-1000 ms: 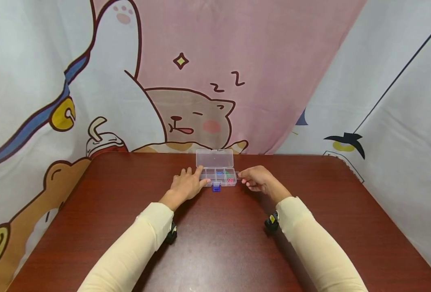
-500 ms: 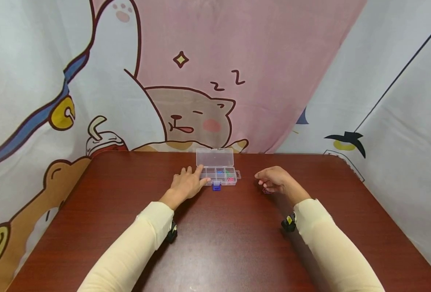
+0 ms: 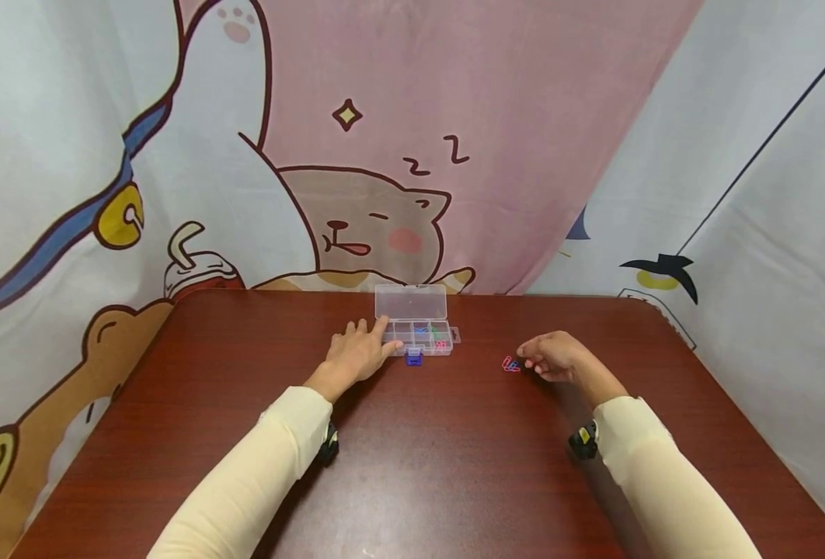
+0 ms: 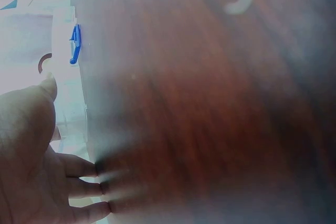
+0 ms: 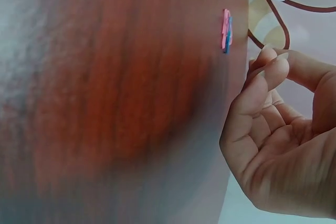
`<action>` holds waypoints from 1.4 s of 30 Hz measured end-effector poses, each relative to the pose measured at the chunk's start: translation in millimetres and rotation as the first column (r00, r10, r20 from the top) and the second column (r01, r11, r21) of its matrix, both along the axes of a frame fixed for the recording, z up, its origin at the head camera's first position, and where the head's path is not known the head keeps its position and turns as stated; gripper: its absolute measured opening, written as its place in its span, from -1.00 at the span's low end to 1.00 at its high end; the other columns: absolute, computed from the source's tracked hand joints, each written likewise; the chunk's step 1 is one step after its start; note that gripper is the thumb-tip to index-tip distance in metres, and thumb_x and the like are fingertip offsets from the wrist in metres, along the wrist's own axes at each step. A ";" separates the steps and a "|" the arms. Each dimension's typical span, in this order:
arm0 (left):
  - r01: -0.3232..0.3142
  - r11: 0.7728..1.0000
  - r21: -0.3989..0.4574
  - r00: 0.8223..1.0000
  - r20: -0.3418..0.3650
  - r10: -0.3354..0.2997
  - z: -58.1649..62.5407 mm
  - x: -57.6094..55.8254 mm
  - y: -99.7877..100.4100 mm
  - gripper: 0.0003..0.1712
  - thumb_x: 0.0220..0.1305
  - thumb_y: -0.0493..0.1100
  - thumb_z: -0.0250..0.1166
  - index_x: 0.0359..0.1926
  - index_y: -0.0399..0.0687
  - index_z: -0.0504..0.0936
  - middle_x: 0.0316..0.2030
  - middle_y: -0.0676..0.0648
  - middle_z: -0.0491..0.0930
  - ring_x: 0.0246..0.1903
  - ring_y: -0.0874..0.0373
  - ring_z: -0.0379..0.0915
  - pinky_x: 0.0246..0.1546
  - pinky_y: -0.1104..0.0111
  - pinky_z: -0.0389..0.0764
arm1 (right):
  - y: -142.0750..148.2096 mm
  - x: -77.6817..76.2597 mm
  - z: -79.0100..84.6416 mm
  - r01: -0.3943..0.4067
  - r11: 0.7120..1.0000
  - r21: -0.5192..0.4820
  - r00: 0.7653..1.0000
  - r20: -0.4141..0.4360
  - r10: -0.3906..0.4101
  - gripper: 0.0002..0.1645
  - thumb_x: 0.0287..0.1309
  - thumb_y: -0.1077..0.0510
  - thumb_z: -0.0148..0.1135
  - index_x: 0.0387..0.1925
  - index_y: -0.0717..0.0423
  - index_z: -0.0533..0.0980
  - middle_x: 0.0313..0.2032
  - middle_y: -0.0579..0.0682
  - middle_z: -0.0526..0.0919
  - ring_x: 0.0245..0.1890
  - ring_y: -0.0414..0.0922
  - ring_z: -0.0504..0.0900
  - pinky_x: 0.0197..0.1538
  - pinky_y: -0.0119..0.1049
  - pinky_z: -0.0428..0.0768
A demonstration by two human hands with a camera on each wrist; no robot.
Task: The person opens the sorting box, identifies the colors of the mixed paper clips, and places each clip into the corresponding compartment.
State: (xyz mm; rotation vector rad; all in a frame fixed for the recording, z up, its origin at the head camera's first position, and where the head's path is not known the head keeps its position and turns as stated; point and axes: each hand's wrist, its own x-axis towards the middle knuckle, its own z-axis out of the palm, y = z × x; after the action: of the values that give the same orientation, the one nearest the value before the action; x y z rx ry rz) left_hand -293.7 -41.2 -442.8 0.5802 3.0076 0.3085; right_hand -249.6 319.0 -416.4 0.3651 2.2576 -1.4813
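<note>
A clear compartment box [image 3: 429, 352] stands near the table's back, its lid [image 3: 410, 301] raised and its blue latch [image 3: 414, 359] hanging at the front. My left hand [image 3: 356, 351] lies spread at its left end, with thumb and index finger on the box. Inside are small blue pieces [image 3: 421, 331], green pieces [image 3: 435, 331] and pink pieces [image 3: 440, 344] in separate compartments. Pink paper clips [image 3: 506, 362] and a blue paper clip [image 3: 513, 365] lie on the table to the right. Just right of them, my right hand [image 3: 555, 357] hovers with loosely bent fingers, nothing visible between them.
The brown wooden table [image 3: 412, 466] reaches back to a printed curtain [image 3: 524, 155]. A clear hanging tab [image 3: 455, 335] sticks out of the box's right end. Each wrist carries a small black camera, such as the right one [image 3: 583, 441].
My right hand has moved right, from the box's right end to beyond the loose paper clips, which now show. The left hand stays on the box.
</note>
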 end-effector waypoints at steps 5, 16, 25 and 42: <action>-0.001 1.000 -0.002 1.000 0.001 0.001 0.0 0.5 -0.2 -0.23 0.42 0.37 -0.15 0.48 0.10 0.12 0.29 -0.34 0.34 0.29 -0.27 0.24 0.12 -0.16 0.38 | 0.5 1.4 -6.2 -0.005 1.000 0.013 1.000 0.008 0.005 -0.66 0.30 0.17 0.13 0.00 0.32 0.53 -0.56 -0.13 0.56 -0.62 -0.31 0.45 -0.49 -0.43 0.48; -0.004 1.000 -0.003 1.000 0.016 0.004 -0.2 0.7 0.0 -0.21 0.42 0.38 -0.17 0.49 0.09 0.10 0.33 -0.35 0.29 0.33 -0.28 0.18 0.16 -0.18 0.34 | -9.2 4.2 -19.0 0.005 0.990 0.144 0.998 -0.062 0.004 -0.70 0.16 0.17 0.32 -0.11 0.26 0.55 -0.57 -0.10 0.55 -0.68 -0.28 0.45 -0.54 -0.39 0.48; 0.000 1.000 0.011 1.000 0.008 0.000 0.0 0.8 -0.2 -0.22 0.42 0.37 -0.14 0.48 0.09 0.12 0.29 -0.35 0.33 0.30 -0.29 0.22 0.13 -0.17 0.37 | -11.9 1.6 -18.5 0.020 0.976 0.217 0.999 -0.046 -0.011 -0.82 0.16 0.21 0.30 -0.24 0.26 0.59 -0.58 -0.07 0.56 -0.65 -0.23 0.47 -0.51 -0.36 0.51; -0.001 1.000 0.018 1.000 0.018 0.001 1.6 1.6 -0.2 -0.24 0.43 0.35 -0.13 0.48 0.09 0.10 0.31 -0.36 0.30 0.31 -0.29 0.20 0.14 -0.19 0.34 | 0.2 3.8 -19.2 -0.061 0.986 0.156 0.998 -0.013 0.064 -0.75 0.13 0.13 0.36 -0.25 0.25 0.61 -0.60 -0.11 0.56 -0.65 -0.28 0.51 -0.49 -0.39 0.55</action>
State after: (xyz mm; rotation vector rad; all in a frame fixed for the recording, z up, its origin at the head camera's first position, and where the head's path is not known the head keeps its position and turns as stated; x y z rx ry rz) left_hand -292.2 -41.4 -441.3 0.5745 2.9913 0.3392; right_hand -245.8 319.3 -435.6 0.3244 2.3835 -1.2868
